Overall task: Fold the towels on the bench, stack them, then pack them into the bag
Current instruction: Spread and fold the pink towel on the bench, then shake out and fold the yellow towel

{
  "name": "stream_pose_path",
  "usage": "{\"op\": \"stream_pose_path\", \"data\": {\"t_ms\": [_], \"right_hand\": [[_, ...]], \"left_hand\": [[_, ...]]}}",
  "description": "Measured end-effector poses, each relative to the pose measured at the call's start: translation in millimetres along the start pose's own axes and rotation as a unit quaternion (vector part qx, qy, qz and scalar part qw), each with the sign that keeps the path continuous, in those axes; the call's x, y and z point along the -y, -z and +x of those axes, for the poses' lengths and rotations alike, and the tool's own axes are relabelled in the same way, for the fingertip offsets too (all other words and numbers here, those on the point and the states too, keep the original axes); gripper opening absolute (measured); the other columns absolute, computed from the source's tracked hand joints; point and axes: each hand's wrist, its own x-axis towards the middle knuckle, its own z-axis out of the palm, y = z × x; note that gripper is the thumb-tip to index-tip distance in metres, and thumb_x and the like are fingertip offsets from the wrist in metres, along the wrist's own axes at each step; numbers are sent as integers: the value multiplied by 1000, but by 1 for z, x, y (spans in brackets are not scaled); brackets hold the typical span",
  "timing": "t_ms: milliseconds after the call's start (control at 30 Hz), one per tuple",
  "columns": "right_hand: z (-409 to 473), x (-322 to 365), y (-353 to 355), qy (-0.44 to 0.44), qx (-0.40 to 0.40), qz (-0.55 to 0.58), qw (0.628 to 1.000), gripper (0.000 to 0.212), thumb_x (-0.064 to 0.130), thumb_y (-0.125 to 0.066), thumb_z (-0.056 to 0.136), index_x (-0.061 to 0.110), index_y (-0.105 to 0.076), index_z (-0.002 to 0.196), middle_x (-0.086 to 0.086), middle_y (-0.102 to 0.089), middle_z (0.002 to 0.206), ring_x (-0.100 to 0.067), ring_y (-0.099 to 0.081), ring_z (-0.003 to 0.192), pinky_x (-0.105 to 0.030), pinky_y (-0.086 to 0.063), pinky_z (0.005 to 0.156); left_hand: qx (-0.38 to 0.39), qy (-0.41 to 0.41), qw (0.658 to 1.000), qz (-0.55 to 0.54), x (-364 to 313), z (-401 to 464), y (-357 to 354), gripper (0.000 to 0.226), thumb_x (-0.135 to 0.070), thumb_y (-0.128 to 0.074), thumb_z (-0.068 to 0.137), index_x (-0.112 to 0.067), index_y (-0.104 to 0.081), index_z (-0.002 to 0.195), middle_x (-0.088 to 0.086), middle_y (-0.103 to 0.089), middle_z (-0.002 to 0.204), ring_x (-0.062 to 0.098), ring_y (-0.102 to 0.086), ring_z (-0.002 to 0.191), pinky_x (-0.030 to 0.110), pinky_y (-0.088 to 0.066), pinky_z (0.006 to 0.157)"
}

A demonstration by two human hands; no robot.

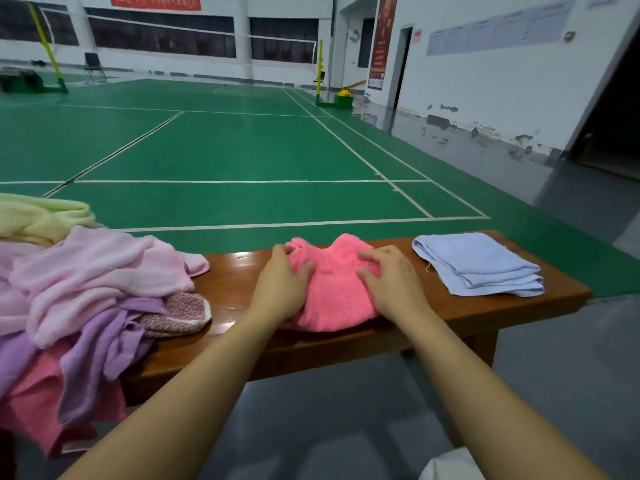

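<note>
Green court floor [225, 150] with white lines fills the room behind; badminton net [194, 32] strung across the far end, yellow post [320, 64] on a green base at its right.

Wooden bench [235, 282] runs left to right in front of the person, brown, glossy top.

Left end of bench: heap of unfolded towels [90, 289], loose and overlapping. Pale yellow one at the back, light pink on top, purple and darker pink hanging over the near edge, a patterned pink-and-white one poking out on the right side of the heap.

Right end: blue towel [478, 263], folded into a flat multi-layer rectangle, lying well apart from the heap and near the bench's right end.

Middle of bench: pink towel [332, 292], fluffy, bunched, not flat; far edge humps up in two lumps, near edge reaches the bench's front edge. Sits between heap and blue towel, touching neither.

Left hand [285, 285] on the pink towel's left side, palm down, fingers slightly curled at the far left lump, thumb splayed onto the cloth. Can't tell if it's actually pinching the fabric.

Right hand [389, 278] on the towel's right side, palm down, fingers spread and bent, tips digging into the pile, thumb out toward the middle.
</note>
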Motion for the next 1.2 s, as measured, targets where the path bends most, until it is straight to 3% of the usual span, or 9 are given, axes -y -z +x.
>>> {"op": "stream_pose_path", "data": {"t_ms": [200,300,367,467,567,700,933,1033,1200], "right_hand": [[36,-70,86,-30,-76,-52,995,33,21,-67,95,21,-68,129,-6,-58,126,-26,-56,116,-36,-42,101],[54,-109,128,-63,-93,-91,990,33,20,-67,95,21,-68,128,-5,-58,127,-27,-54,119,-37,-40,102],[65,-138,147,-89,-88,-128,984,33,22,-66,96,23,-68,129,-6,-59,130,-30,-53,120,-40,-41,104],[76,-177,155,-159,-33,-223,961,39,38,-55,100,34,-58,139,-7,-51,146,-37,-48,130,-47,-38,107],[76,-201,135,-153,45,-225,961,54,56,-38,101,35,-43,151,-3,-26,165,-32,-30,148,-51,-25,119],[60,-215,98,-146,92,-212,962,63,65,-14,101,39,-20,159,7,-7,169,-22,-6,156,-49,-3,124],[62,-203,102,-129,60,-228,963,65,65,-15,102,35,-26,158,4,-14,168,-24,-8,155,-53,-2,124],[64,-175,95,-82,11,-211,974,64,63,-16,103,32,-30,157,3,-19,167,-22,-14,155,-51,-7,125],[80,-91,55,17,17,-148,989,61,60,-27,104,30,-34,156,2,-26,166,-23,-20,153,-48,-15,124]], "left_hand": [[39,-70,986,-146,-77,27,-78,39,-17,-67,94,-22,-42,123,8,-60,123,29,-61,113,44,-50,99],[68,-114,979,-154,-114,40,-123,25,-13,-65,95,-18,-59,119,0,-63,123,19,-58,119,36,-43,107],[100,-124,977,-141,-132,48,-154,28,-12,-63,96,-14,-65,123,6,-65,130,21,-58,123,30,-41,107],[160,-107,981,-5,-145,55,-197,37,-24,-55,100,-13,-60,135,20,-49,146,32,-41,140,35,-33,114],[148,-151,964,162,-141,52,-223,54,-47,-38,104,-21,-40,152,11,-6,168,35,-6,153,51,-16,123],[241,-221,916,233,-122,50,-249,64,-54,-15,106,-23,-13,162,5,3,170,23,5,156,50,-2,126],[225,-210,925,221,-117,54,-234,67,-56,-19,105,-22,-11,162,6,2,170,23,3,156,50,-6,126],[176,-211,933,232,-106,58,-201,65,-55,-21,106,-22,-13,162,6,-1,170,25,-3,156,50,-10,126],[105,-156,943,275,-65,65,-100,65,-53,-26,106,-20,-15,161,8,-6,169,26,-9,156,47,-13,125]]}}
